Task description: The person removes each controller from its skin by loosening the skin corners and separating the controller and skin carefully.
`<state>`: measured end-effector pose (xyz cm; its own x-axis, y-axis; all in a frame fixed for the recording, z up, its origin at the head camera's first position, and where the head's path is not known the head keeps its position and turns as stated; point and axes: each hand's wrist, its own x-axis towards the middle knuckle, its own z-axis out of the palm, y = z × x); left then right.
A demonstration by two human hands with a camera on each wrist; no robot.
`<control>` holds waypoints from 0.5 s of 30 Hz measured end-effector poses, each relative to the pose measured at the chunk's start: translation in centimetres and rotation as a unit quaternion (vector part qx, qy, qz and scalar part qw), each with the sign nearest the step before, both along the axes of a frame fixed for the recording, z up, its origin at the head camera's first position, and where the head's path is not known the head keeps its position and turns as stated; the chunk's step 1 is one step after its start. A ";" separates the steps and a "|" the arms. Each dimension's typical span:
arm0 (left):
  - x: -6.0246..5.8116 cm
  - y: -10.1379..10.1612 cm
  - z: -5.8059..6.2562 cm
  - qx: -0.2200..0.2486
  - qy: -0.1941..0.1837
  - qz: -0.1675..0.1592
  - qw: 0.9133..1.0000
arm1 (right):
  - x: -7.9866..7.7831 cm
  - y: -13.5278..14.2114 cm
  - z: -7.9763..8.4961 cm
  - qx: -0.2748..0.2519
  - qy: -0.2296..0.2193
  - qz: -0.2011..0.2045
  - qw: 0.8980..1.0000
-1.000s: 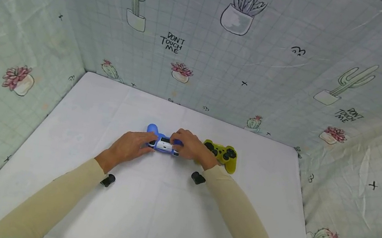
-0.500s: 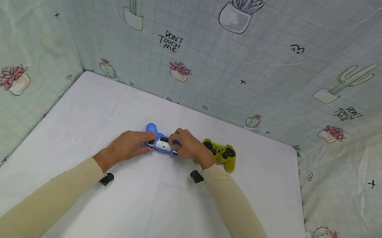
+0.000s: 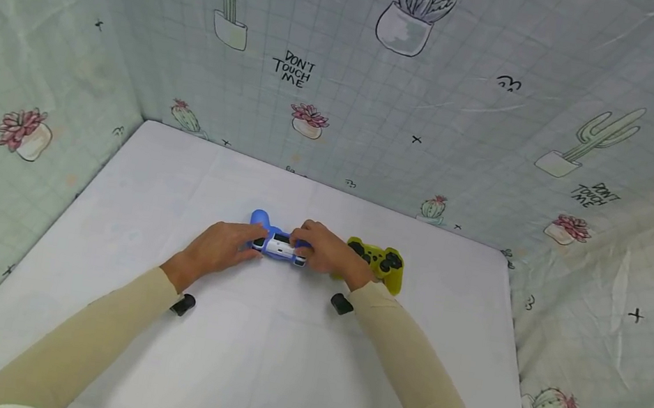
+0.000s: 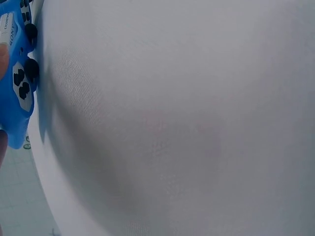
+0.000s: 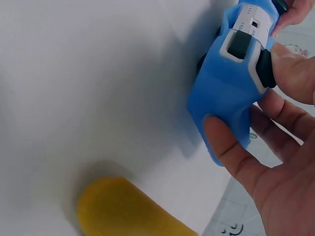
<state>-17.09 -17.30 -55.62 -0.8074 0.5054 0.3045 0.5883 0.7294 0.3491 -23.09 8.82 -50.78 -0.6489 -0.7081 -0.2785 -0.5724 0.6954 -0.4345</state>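
Note:
A white game controller in a blue cover [image 3: 279, 247] is face down on the white table, its shoulder-button edge toward me. My left hand [image 3: 220, 248] holds its left end, fingers over the cover and thumb at the near edge. At the other end my right hand [image 3: 325, 249] grips the handle. In the right wrist view, the blue controller [image 5: 229, 81] shows its dark shoulder buttons, with right-hand fingers [image 5: 236, 155] round the handle and at a button. In the left wrist view, only part of the blue controller [image 4: 17, 98] appears, with its black sticks.
A yellow-green game controller [image 3: 392, 268] lies just right of the right hand, partly hidden by the wrist; one handle [image 5: 125, 209] shows in the right wrist view. Cactus-printed cloth [image 3: 345, 80] rises behind the white table [image 3: 253, 355] and at both sides.
Both hands keep hold of the blue controller. The right wrist has shifted very slightly; little else differs.

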 end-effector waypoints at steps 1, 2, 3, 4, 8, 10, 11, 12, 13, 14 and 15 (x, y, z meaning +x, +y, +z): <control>0.0 0.0 0.0 0.002 -0.001 0.000 1.000 | -0.1 0.0 0.1 -0.001 0.003 0.004 1.000; -0.1 -0.1 -0.1 0.005 -0.002 0.000 1.000 | -0.1 0.0 0.2 -0.001 0.005 0.009 1.000; -0.1 -0.1 -0.1 0.006 -0.002 0.000 1.000 | -0.2 0.0 0.2 0.002 0.009 0.016 1.000; -0.1 -0.1 -0.2 0.006 -0.003 0.001 1.000 | -0.3 -0.1 0.3 0.006 0.012 0.023 1.000; -0.2 -0.2 -0.4 0.008 -0.010 0.002 1.000 | -0.4 -0.3 0.4 0.024 0.013 0.037 0.999; -0.2 -0.2 -0.3 0.006 -0.015 0.004 1.000 | -0.4 -0.4 0.5 0.034 0.013 0.046 0.998; -0.2 -0.1 -0.3 0.004 -0.019 0.005 1.000 | -0.4 -0.5 0.6 0.036 0.013 0.052 0.998; -0.2 -0.1 -0.3 0.003 -0.021 0.005 1.000 | -0.5 -0.6 0.7 0.039 0.013 0.059 0.997; -0.2 -0.1 -0.2 0.003 -0.022 0.005 1.000 | -0.5 -0.7 0.8 0.042 0.014 0.068 0.997; -0.1 -0.1 -0.2 0.001 -0.022 0.005 1.000 | -0.6 -0.9 0.9 0.047 0.015 0.077 0.996; -0.1 -0.1 -0.1 -0.002 -0.022 0.007 1.000 | -0.6 -1.0 1.0 0.050 0.016 0.084 0.995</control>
<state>-17.18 -17.40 -55.74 -0.8268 0.4958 0.2657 0.5623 0.7388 0.3714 -23.69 7.82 -49.79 -0.5328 -0.7773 -0.3346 -0.6972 0.6272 -0.3470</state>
